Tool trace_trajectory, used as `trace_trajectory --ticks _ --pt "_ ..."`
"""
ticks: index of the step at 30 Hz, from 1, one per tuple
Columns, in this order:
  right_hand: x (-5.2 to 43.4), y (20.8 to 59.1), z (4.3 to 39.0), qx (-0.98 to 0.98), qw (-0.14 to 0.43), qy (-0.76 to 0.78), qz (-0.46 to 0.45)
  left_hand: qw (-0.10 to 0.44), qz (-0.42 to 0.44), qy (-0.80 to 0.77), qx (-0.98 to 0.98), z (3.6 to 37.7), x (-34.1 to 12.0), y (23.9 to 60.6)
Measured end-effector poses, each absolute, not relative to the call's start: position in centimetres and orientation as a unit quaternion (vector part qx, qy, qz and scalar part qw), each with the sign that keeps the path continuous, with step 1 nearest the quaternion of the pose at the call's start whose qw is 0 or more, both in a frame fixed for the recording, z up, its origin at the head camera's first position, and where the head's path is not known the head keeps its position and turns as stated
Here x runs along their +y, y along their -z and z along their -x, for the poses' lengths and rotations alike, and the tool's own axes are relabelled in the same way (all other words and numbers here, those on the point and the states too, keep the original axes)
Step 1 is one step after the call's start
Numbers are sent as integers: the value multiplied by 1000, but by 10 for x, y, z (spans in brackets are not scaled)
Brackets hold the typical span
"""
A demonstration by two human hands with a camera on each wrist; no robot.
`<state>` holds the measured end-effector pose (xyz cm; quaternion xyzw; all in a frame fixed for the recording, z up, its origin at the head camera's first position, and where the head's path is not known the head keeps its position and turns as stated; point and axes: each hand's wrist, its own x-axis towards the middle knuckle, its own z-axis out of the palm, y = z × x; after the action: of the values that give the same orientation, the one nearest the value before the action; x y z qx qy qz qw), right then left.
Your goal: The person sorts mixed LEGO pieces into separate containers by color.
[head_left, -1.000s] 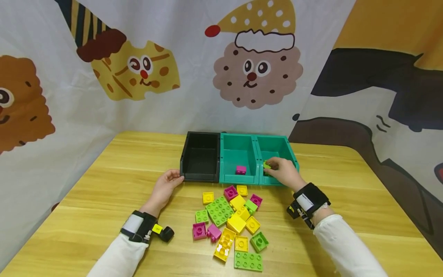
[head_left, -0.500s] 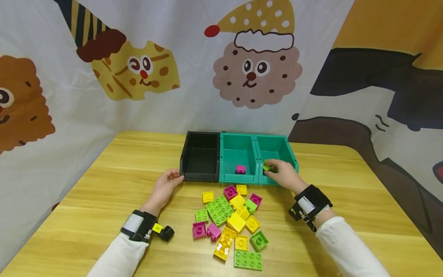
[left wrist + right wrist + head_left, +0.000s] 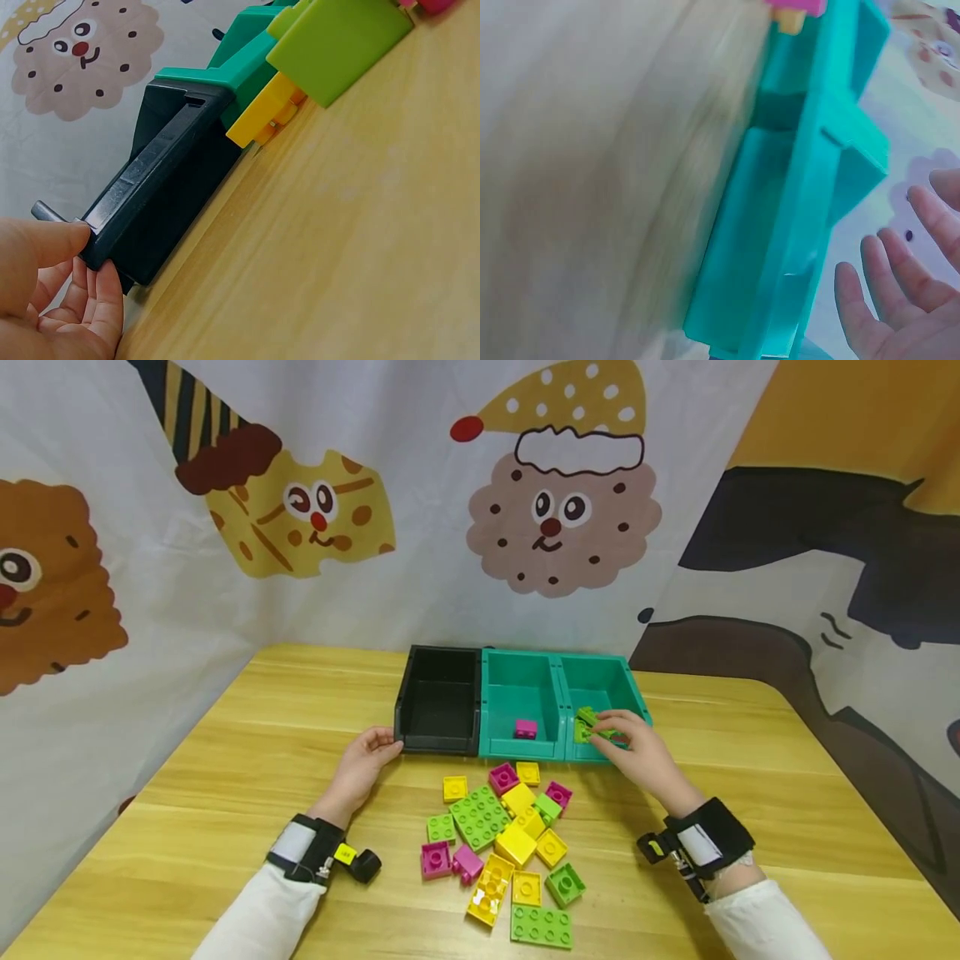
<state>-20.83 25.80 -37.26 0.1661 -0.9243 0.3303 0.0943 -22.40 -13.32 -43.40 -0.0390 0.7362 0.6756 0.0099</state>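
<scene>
At the front left corner of the black bin [image 3: 408,744], my left hand [image 3: 363,770] pinches the rim; the left wrist view shows the thumb on top of it and fingers beneath. My right hand [image 3: 642,758] is over the front of the right teal bin [image 3: 600,670], thumb and fingers apart. Green toy bricks [image 3: 586,717] lie in that bin, partly hidden behind the fingers. The right wrist view shows the fingers [image 3: 886,277] spread with nothing between them. One pink brick [image 3: 526,729] sits in the middle teal bin [image 3: 517,750].
In front of the bins lies a loose pile of yellow, pink and green bricks, among them a large green brick [image 3: 480,817] and a long yellow brick [image 3: 491,890]. A printed cloth [image 3: 420,593] hangs behind the wooden table [image 3: 247,777].
My right hand has let go of a green brick inside the right teal bin, and its fingers have spread as it drew slightly right. The left hand keeps its hold on the black bin.
</scene>
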Motion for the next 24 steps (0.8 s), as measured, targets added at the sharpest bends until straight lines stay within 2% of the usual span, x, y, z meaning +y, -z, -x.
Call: trace_trajectory --ticks 8,24 --pt "256 377 187 -913 89 -370 -149 11 37 -670 741 223 -134 434" --pt "255 368 169 -912 83 -372 -154 9 37 -670 742 225 -134 435"
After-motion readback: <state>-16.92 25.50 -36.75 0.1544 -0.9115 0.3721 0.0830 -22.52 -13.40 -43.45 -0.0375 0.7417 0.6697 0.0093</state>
